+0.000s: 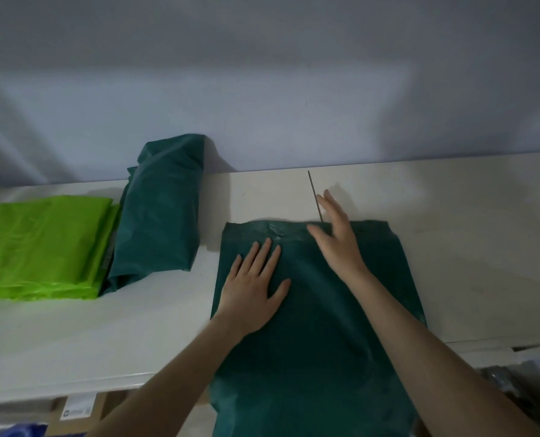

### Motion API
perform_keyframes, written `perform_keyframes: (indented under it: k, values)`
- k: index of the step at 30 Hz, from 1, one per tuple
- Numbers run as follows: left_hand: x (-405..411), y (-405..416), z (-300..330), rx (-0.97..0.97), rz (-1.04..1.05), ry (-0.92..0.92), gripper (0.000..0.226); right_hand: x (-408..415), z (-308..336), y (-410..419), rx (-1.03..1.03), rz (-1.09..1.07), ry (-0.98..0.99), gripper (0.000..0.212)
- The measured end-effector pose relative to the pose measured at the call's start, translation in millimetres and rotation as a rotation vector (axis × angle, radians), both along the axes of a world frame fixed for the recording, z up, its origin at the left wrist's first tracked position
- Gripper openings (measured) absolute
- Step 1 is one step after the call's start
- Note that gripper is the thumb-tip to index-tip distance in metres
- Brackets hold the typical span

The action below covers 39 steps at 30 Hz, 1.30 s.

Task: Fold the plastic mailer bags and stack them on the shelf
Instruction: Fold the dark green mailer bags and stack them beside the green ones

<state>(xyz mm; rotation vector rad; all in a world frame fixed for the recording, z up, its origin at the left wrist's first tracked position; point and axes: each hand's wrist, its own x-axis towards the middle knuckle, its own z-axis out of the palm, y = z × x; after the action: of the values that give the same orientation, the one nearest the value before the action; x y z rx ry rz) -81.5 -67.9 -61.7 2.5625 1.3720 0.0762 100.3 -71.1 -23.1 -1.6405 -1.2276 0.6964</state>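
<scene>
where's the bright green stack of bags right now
In the head view, the bright green stack lies at the far left of the white shelf, touching the folded dark green bags on its right.

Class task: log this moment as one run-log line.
left hand: flat on dark green bag | right hand: open at far edge | bag: unfolded, overhanging shelf

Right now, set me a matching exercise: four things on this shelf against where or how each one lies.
Things:
1. left hand
2. right hand
3. bright green bags
4. dark green bundle

States:
A. leaning against the wall, beside the bright green stack
B. stacked flat at the far left of the shelf
C. pressed palm-down, fingers spread, on the flat dark green mailer
D. at the mailer's far edge, fingers pointing to the wall

Pairs: 1-C, 2-D, 3-B, 4-A
</scene>
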Motion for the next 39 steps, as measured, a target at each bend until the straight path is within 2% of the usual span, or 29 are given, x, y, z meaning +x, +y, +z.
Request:
perform_keyframes:
  k: [4, 6, 10, 13, 15, 18, 21, 26, 30, 32, 34, 36, 38, 39]
  values:
    - [0, 6, -2, 0.021, -0.012, 0.012, 0.076, 14, -4, -39, 0.043, -0.052, -0.529, 0.037]
    - [1, 11, -1, 0.010, -0.004, 0.015, 0.070, 20, -11, -63, -0.067, -0.045, -0.743, 0.044]
    - [5, 29, 1, -0.001, -0.002, 0.027, 0.066, 30, -23, -92, -0.309, 0.090, -0.794, 0.068]
    - [7, 47, 1, 0.005, -0.021, 0.018, 0.066, 31, -32, -86, -0.373, 0.149, -0.881, 0.088]
    - [9, 59, 2, 0.010, -0.026, 0.023, 0.065, 34, -36, -74, -0.381, 0.131, -0.928, 0.089]
    - [12, 76, 3, 0.008, -0.010, -0.001, 0.065, 40, -37, -52, -0.364, 0.121, -0.931, 0.089]
    - [17, 92, 5, -0.019, 0.015, -0.034, 0.066, 46, -37, -31, -0.370, 0.131, -0.938, 0.077]
    - [22, 117, 10, 0.034, 0.162, 0.038, 0.066, 52, -34, -6, -0.416, 0.122, -0.960, 0.061]
    - [22, 118, 13, -0.058, 0.389, -0.099, 0.064, 61, -30, 14, -0.491, 0.108, -0.971, 0.063]
    - [25, 119, 14, -0.060, 0.431, -0.152, 0.061, 66, -26, 24, -0.536, 0.114, -0.962, 0.065]
    - [24, 124, 19, -0.033, 0.435, -0.197, 0.052, 69, -21, 32, -0.525, 0.131, -0.886, 0.068]
    - [23, 130, 26, -0.053, 0.419, -0.260, 0.046, 72, -15, 36, -0.430, 0.092, -0.699, 0.070]
    - [23, 136, 30, -0.078, 0.378, -0.304, 0.049, 76, -8, 38, -0.306, -0.028, -0.485, 0.066]
    - [24, 138, 31, -0.094, 0.376, -0.337, 0.051, 79, -4, 39, -0.259, -0.101, -0.438, 0.062]
